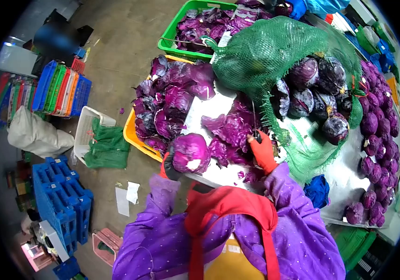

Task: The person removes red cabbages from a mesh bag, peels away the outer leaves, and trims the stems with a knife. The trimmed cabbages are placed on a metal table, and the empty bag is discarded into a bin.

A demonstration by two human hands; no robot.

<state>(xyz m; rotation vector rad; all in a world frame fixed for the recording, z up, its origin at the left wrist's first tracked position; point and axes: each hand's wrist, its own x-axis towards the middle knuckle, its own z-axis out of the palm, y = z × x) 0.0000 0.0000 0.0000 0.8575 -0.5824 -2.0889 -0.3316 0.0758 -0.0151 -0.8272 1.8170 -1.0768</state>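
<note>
A trimmed red cabbage [191,153] rests at the front edge of the metal table, a pale stem cut facing me. My left hand [169,166], in a red and black glove, is closed against its left side. My right hand [262,150], gloved the same way, is closed around what looks like a thin knife [254,120] pointing away from me. Loose purple cabbage leaves [231,130] lie between the hands. On the right, a green mesh sack [260,53] spills several untrimmed red cabbages [304,73] onto the table.
A yellow crate [130,135] heaped with cabbage leaves stands left of the table; a green crate [167,41] of leaves is behind it. Trimmed cabbages [382,126] line the right edge near a blue cloth [317,191]. Blue pallets [60,200] stand on the left.
</note>
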